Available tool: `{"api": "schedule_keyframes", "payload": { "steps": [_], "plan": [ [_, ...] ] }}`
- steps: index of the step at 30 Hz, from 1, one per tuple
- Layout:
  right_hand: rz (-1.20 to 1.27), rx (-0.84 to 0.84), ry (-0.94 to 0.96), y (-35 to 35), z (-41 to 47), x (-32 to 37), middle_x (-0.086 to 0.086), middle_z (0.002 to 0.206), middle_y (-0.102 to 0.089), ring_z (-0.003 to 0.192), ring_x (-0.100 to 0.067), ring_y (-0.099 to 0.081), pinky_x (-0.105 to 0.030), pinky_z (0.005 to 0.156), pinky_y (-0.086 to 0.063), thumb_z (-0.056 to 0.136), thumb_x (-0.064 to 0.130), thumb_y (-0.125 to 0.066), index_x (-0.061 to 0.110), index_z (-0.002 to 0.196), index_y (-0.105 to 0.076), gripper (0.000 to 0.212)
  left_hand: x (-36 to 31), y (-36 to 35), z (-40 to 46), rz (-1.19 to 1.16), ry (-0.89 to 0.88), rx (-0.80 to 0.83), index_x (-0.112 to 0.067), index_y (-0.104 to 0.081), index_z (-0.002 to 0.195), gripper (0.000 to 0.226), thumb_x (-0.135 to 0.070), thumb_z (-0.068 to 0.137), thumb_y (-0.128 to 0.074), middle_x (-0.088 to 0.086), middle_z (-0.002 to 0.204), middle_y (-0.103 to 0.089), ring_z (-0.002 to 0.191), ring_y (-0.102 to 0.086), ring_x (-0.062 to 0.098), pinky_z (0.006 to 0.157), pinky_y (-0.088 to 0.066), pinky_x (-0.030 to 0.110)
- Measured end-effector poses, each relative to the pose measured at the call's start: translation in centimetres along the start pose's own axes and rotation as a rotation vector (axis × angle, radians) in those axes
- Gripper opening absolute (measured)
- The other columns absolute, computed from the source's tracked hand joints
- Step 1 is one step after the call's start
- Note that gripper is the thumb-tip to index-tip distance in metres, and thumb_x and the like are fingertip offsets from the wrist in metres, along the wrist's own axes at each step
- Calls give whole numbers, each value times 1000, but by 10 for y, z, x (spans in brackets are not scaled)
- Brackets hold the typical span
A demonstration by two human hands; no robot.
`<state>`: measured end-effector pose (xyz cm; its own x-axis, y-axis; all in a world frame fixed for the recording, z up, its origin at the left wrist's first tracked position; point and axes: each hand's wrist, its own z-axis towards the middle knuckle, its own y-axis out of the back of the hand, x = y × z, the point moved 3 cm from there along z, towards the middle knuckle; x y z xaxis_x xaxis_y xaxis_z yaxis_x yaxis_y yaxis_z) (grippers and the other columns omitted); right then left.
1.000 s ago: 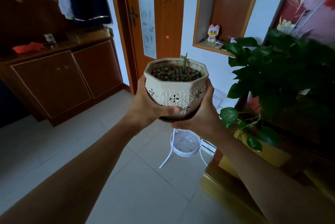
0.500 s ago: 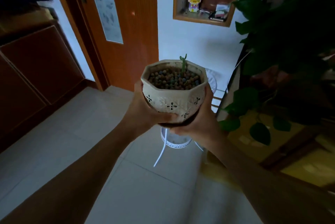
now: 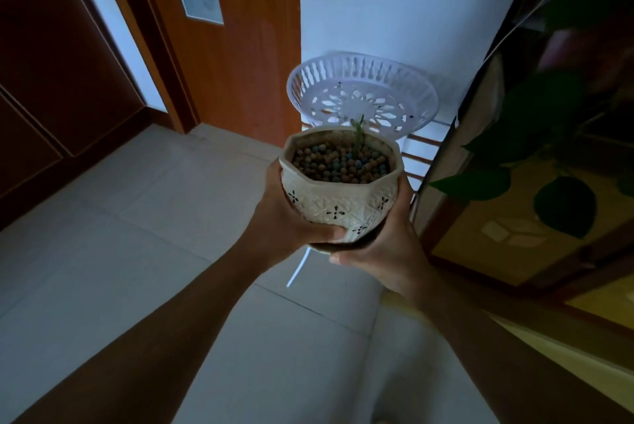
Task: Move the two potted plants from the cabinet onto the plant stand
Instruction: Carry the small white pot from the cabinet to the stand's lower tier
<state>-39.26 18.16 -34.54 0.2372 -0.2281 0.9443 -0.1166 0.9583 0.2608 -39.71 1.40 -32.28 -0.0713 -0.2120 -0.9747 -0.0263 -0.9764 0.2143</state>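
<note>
A small cream octagonal pot (image 3: 338, 199), filled with clay pebbles and a thin green sprout, is held up between both hands. My left hand (image 3: 286, 223) cups its left side and my right hand (image 3: 387, 245) grips it from the right and beneath. Just beyond the pot is the white plant stand's top tray (image 3: 363, 94), round and lattice-patterned; one white leg (image 3: 297, 269) shows below my hands. The second plant, a large dark leafy one (image 3: 555, 135), sits on the cabinet (image 3: 514, 252) at the right.
A wooden door (image 3: 236, 46) stands behind the stand to the left, a white wall behind it. A dark wooden sideboard (image 3: 51, 73) lines the left. The floor is pale tile (image 3: 137, 217). The cabinet's yellow front is close to my right arm.
I have stepped closer and looked down. The pot has come down near the stand's top tray, which now shows in full beyond it. Both hands keep the same hold.
</note>
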Motion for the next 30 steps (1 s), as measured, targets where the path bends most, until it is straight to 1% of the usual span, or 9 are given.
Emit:
{"api": "schedule_keyframes", "payload": {
  "steps": [6,10,13,17,19,22,24,27,30],
  "plan": [
    [-34,0,-24,-5,-3,-75,37,117,-31,103,39,-31,9,76,-35,42,0,-90,23,145,-1,138,68,-28,10,-6,-1,8,-19,-25,136,116,-9,39,-88,-14,124,-48,111,-51,-6,74,-49,4],
    [-69,5,-35,-9,-4,-131,42,117,-31,104,37,-32,7,79,-38,41,7,-91,26,145,-1,140,115,-47,18,20,0,10,-21,-24,136,119,-16,36,-89,-12,126,-48,117,-50,2,77,-52,7],
    [-101,5,-37,-13,-2,-173,48,113,-27,103,39,-29,6,78,-38,41,7,-91,29,145,3,142,153,-61,28,33,-7,15,-23,-24,137,124,-29,31,-87,-12,127,-48,118,-50,2,78,-52,10],
    [-131,8,-10,-16,6,-231,57,113,-26,108,35,-31,-9,89,-44,41,10,-91,28,145,7,145,206,-81,45,38,-18,10,-22,-24,136,119,-18,37,-90,-12,126,-49,119,-50,5,82,-54,17],
    [-138,9,11,-16,12,-258,60,113,-25,112,32,-32,-9,90,-46,40,8,-91,27,146,7,145,230,-90,55,44,-31,16,-22,-24,136,117,-12,41,-90,-16,121,-50,118,-51,5,83,-54,20],
    [-153,-13,46,-14,22,-295,53,120,-26,114,30,-32,-1,87,-43,40,8,-90,25,146,6,144,261,-105,72,39,-53,24,-25,-24,136,117,-16,39,-90,-15,121,-51,118,-51,7,86,-56,27],
    [-153,-13,59,-12,30,-317,44,123,-27,112,33,-30,3,82,-41,40,9,-91,26,146,8,145,282,-114,85,30,-63,9,-30,-25,134,118,-21,36,-89,-10,127,-49,121,-50,8,90,-56,33],
    [-171,-6,94,-9,46,-346,40,126,-24,112,36,-25,7,80,-37,40,9,-92,24,146,10,147,308,-125,105,36,-81,-47,-39,-28,129,116,-27,30,-89,-3,134,-44,127,-45,13,95,-54,40],
    [-135,9,113,-4,65,-369,33,134,-24,120,28,-27,0,88,-41,38,6,-92,24,146,8,148,323,-135,125,-14,-100,-42,-28,-29,132,115,-9,37,-91,-6,128,-50,120,-51,2,92,-55,31]
  ]
}}
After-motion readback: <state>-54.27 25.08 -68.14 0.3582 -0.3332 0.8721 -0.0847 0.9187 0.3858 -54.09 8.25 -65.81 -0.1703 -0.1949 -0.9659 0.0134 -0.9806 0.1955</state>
